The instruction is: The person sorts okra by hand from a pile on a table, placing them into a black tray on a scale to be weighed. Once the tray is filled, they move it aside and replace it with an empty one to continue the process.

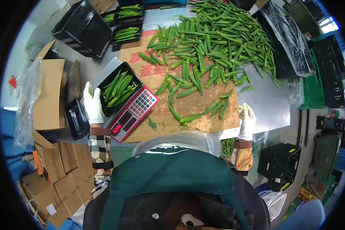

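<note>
My left hand [92, 104], in a white glove, is beside the left edge of a black tray [133, 85], its fingers stretched out and holding nothing visible. Green okra pods [119, 88] lie lengthwise in that tray, which sits on a red and white scale [137, 109] with a lit red display. My right hand [247, 117], also gloved, is over the right edge of the cardboard sheet [218, 126], its fingers curled in with nothing visible between them. Loose okra [222, 108] lies just left of it.
A large okra pile [226, 34] covers the back of the metal table [274, 111]. Filled trays [127, 33] and a black crate [82, 28] stand at back left. Empty black trays [77, 119] and a cardboard box [50, 94] are at left. Another crate [285, 38] stands right.
</note>
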Demonstrator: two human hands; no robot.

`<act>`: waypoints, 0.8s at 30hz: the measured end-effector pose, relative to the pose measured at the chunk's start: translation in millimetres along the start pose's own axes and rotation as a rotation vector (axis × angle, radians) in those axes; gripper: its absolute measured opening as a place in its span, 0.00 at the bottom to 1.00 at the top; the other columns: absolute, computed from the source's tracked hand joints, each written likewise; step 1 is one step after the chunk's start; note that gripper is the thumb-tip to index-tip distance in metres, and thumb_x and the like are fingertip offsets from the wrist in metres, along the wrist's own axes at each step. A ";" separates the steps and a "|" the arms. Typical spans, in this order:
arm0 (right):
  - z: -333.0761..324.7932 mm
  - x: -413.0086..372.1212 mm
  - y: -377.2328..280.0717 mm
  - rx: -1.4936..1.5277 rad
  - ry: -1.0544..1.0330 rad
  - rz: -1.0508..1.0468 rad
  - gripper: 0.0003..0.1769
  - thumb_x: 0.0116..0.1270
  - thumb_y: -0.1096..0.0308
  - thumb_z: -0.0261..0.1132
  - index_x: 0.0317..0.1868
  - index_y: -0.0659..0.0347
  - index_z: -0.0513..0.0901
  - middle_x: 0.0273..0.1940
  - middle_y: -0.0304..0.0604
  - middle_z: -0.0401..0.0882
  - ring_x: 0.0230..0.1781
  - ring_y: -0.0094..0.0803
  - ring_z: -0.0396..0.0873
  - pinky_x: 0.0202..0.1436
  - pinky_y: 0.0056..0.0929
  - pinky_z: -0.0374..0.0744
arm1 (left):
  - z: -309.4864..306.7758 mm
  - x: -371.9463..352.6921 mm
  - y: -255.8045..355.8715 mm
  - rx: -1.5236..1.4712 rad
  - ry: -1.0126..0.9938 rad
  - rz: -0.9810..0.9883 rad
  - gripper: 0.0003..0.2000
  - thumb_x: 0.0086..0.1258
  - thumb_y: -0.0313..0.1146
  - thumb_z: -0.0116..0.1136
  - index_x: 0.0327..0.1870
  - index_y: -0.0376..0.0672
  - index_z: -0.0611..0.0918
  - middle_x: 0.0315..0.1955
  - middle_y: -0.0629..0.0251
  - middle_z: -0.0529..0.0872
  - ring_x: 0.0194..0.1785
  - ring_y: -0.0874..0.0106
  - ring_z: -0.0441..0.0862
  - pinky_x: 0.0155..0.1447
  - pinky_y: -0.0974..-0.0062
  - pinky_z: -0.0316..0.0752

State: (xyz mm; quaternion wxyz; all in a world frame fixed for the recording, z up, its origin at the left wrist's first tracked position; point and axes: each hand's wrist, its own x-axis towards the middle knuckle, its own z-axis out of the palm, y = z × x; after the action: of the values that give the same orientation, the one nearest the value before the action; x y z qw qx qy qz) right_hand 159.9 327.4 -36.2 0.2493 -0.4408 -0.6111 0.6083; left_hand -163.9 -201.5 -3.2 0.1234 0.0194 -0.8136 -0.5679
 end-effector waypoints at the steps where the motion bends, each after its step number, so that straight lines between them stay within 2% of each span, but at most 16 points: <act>1: -4.5 3.8 10.7 -0.093 0.015 -0.012 0.18 0.75 0.66 0.67 0.59 0.67 0.82 0.44 0.43 0.89 0.39 0.26 0.84 0.46 0.23 0.81 | 2.1 -2.2 10.2 0.051 0.031 0.011 0.29 0.75 0.25 0.59 0.76 0.33 0.67 0.75 0.49 0.69 0.78 0.61 0.65 0.81 0.66 0.56; 2: -5.1 4.9 24.8 -0.128 0.003 -0.068 0.19 0.71 0.68 0.70 0.58 0.68 0.83 0.41 0.44 0.89 0.37 0.25 0.83 0.45 0.24 0.80 | 2.3 -1.7 13.3 0.069 0.048 0.042 0.30 0.74 0.28 0.62 0.76 0.32 0.67 0.75 0.49 0.69 0.77 0.61 0.66 0.80 0.66 0.57; 5: 9.2 15.4 79.3 -0.429 -0.012 -0.122 0.25 0.65 0.66 0.75 0.60 0.67 0.82 0.41 0.44 0.87 0.38 0.30 0.83 0.47 0.29 0.81 | 2.2 -3.3 15.1 0.048 0.051 0.040 0.30 0.75 0.31 0.63 0.75 0.31 0.68 0.74 0.50 0.70 0.76 0.62 0.68 0.80 0.66 0.58; 8: 47.5 -5.7 94.8 -0.764 0.058 -0.196 0.35 0.56 0.62 0.81 0.62 0.66 0.80 0.41 0.45 0.84 0.43 0.39 0.83 0.52 0.36 0.81 | 1.8 -9.7 13.3 -0.004 0.033 -0.003 0.28 0.76 0.32 0.63 0.73 0.32 0.70 0.73 0.50 0.72 0.75 0.63 0.70 0.79 0.67 0.61; 9: 53.9 -9.3 87.7 -0.785 0.059 -0.166 0.31 0.58 0.66 0.79 0.61 0.66 0.80 0.40 0.44 0.85 0.41 0.33 0.82 0.50 0.32 0.81 | -0.8 -12.3 13.6 -0.014 0.033 -0.019 0.27 0.76 0.32 0.63 0.73 0.32 0.71 0.72 0.50 0.73 0.74 0.64 0.71 0.78 0.67 0.62; 11: 43.3 11.1 112.2 -0.308 -0.028 -0.003 0.26 0.61 0.71 0.75 0.59 0.67 0.80 0.40 0.41 0.85 0.40 0.28 0.82 0.48 0.26 0.80 | -6.9 -16.3 13.5 -0.035 0.040 -0.050 0.25 0.77 0.32 0.63 0.71 0.32 0.73 0.71 0.50 0.75 0.73 0.64 0.72 0.77 0.67 0.64; 12: 40.6 11.9 98.8 -0.182 -0.026 0.096 0.21 0.64 0.76 0.70 0.58 0.68 0.80 0.39 0.39 0.84 0.39 0.24 0.80 0.45 0.22 0.79 | -12.1 -17.5 9.2 -0.011 0.066 -0.021 0.24 0.76 0.31 0.63 0.70 0.32 0.75 0.68 0.51 0.77 0.70 0.65 0.75 0.75 0.68 0.67; 13: 36.0 13.5 94.9 -0.129 0.019 0.124 0.20 0.65 0.76 0.69 0.58 0.68 0.79 0.40 0.40 0.85 0.39 0.24 0.80 0.43 0.22 0.79 | -17.0 -19.3 7.7 -0.015 0.076 -0.033 0.24 0.76 0.31 0.63 0.69 0.32 0.75 0.67 0.51 0.78 0.69 0.66 0.76 0.75 0.69 0.67; 15: 33.6 17.6 93.7 -0.154 0.063 -0.030 0.21 0.65 0.72 0.71 0.57 0.68 0.82 0.34 0.37 0.85 0.29 0.21 0.79 0.34 0.20 0.77 | -24.6 -23.4 6.3 -0.024 0.094 -0.056 0.23 0.76 0.30 0.63 0.69 0.32 0.75 0.66 0.52 0.79 0.68 0.67 0.77 0.74 0.69 0.68; 18: 49.6 -1.5 51.3 -0.419 -0.118 0.038 0.21 0.64 0.73 0.71 0.57 0.67 0.79 0.43 0.43 0.86 0.39 0.24 0.82 0.44 0.24 0.80 | -26.2 -28.8 1.2 -0.017 0.103 -0.057 0.22 0.77 0.30 0.62 0.68 0.31 0.76 0.65 0.53 0.80 0.67 0.68 0.78 0.73 0.70 0.69; 19: 57.8 -2.6 52.8 -0.678 -0.178 0.042 0.26 0.62 0.67 0.74 0.58 0.66 0.79 0.40 0.46 0.88 0.38 0.32 0.85 0.46 0.30 0.81 | -25.3 -29.5 1.5 -0.034 0.104 -0.058 0.22 0.77 0.30 0.62 0.68 0.31 0.76 0.65 0.53 0.80 0.67 0.68 0.78 0.73 0.70 0.69; 21: 78.8 -19.6 58.9 -0.869 -0.161 -0.049 0.26 0.60 0.61 0.76 0.54 0.66 0.80 0.37 0.51 0.88 0.38 0.43 0.87 0.47 0.36 0.82 | -19.7 -32.8 7.6 -0.034 0.085 -0.049 0.22 0.77 0.30 0.62 0.68 0.31 0.77 0.65 0.54 0.81 0.67 0.68 0.78 0.73 0.70 0.69; 22: 86.1 -18.9 76.3 -0.947 -0.011 -0.128 0.22 0.59 0.61 0.76 0.48 0.65 0.83 0.35 0.55 0.88 0.39 0.54 0.87 0.48 0.41 0.82 | -15.7 -35.1 14.0 -0.034 0.081 -0.045 0.22 0.77 0.30 0.62 0.68 0.31 0.77 0.65 0.54 0.81 0.67 0.68 0.78 0.73 0.71 0.69; 24: 70.3 7.1 119.5 -0.715 -0.068 -0.085 0.18 0.61 0.62 0.75 0.45 0.65 0.83 0.33 0.52 0.87 0.34 0.48 0.86 0.43 0.39 0.82 | -10.7 -39.3 28.7 -0.028 0.081 -0.024 0.21 0.77 0.30 0.62 0.67 0.31 0.77 0.64 0.54 0.81 0.67 0.68 0.78 0.73 0.71 0.69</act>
State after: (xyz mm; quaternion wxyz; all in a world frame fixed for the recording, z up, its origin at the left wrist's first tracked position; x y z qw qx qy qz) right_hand 125.4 281.2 -162.5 0.0839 -0.4536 -0.8112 0.3594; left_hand -120.3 -194.4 19.9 0.1498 0.0505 -0.7995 -0.5794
